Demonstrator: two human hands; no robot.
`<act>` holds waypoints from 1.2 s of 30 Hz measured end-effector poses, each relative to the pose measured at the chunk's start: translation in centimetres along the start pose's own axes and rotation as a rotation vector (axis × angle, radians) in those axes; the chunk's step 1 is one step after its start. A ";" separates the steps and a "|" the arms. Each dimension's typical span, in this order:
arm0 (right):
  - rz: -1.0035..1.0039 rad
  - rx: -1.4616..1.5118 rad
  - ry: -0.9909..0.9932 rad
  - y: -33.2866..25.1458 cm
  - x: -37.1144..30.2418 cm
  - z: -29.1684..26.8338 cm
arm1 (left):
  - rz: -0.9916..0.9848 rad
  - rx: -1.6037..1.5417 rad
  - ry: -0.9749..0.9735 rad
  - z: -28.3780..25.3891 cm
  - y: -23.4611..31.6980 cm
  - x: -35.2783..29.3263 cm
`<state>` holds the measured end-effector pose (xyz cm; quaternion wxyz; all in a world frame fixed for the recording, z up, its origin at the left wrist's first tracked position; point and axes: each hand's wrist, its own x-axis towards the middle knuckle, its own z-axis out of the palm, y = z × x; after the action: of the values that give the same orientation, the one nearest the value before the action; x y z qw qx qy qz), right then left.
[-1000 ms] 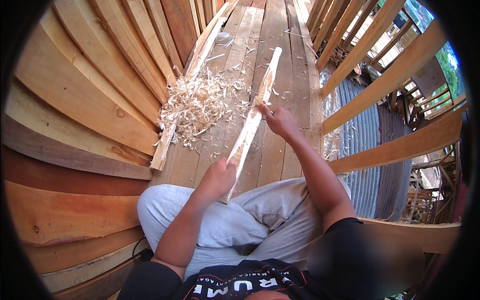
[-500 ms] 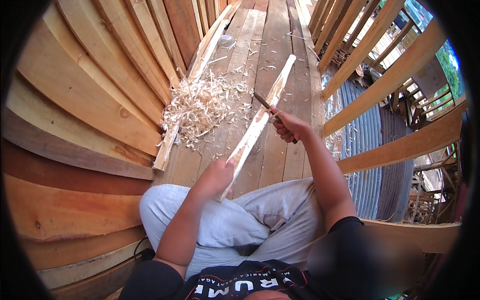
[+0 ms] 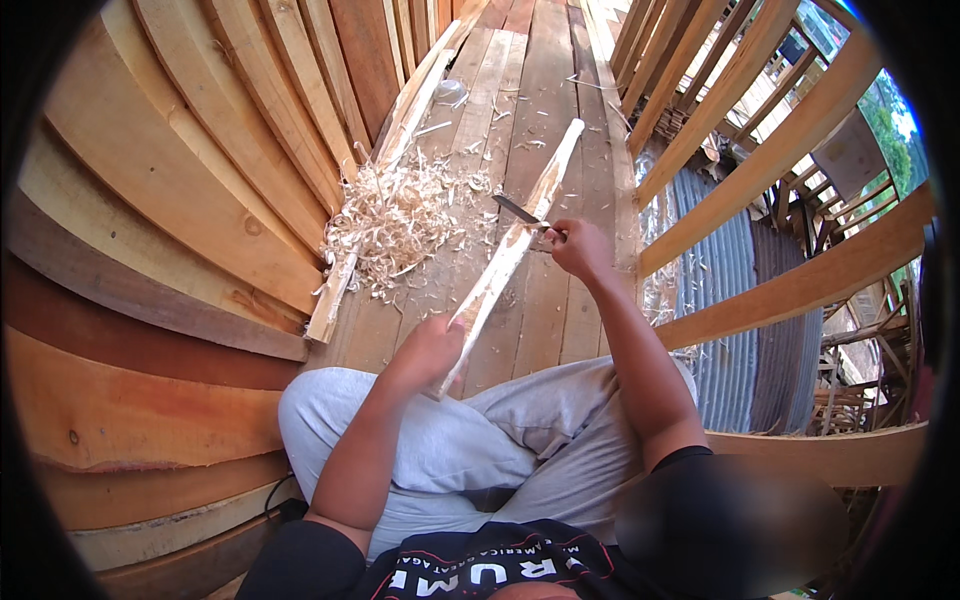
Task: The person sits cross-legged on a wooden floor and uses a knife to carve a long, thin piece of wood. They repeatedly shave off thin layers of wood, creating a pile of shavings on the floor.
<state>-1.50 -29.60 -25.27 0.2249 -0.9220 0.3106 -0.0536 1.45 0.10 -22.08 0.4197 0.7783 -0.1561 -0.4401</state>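
A long, pale wooden stick (image 3: 503, 262) slants from my lap up and away to the right, patchy where bark or darker wood shows. Near its lower end my left hand (image 3: 432, 352) is wrapped round it. My right hand (image 3: 580, 247) is closed on the handle of a knife (image 3: 517, 209). The dark blade lies across the upper half of the stick, touching it, with its tip pointing to the far left. Most of the handle is hidden by my fingers.
Curled wood shavings (image 3: 400, 225) are heaped left of the stick on the plank floor (image 3: 540, 320). A board wall (image 3: 170, 170) rises at left. Slatted railing (image 3: 790, 290) runs along the right, with corrugated metal sheets (image 3: 715, 300) beyond it. A small clear container (image 3: 452, 92) sits farther off.
My right hand has shifted slightly up and the knife has turned flatter across the stick. The stick's far end has moved a little left and down. My left hand keeps its hold.
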 end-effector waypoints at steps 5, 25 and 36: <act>-0.142 -0.142 0.191 -0.6 -1.0 0.6 | 0.001 0.005 -0.002 0.1 0.4 -0.3; 0.282 0.128 -0.193 -1.4 0.8 2.4 | -0.012 0.077 0.017 0.4 0.7 -0.3; 0.658 1.166 -0.593 1.9 2.8 -0.5 | -0.021 0.138 0.030 0.3 0.0 0.4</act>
<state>-0.39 -32.82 -25.78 0.7583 -0.4870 0.4186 0.1119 1.40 -0.34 -22.35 0.3625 0.8135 -0.1718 -0.4211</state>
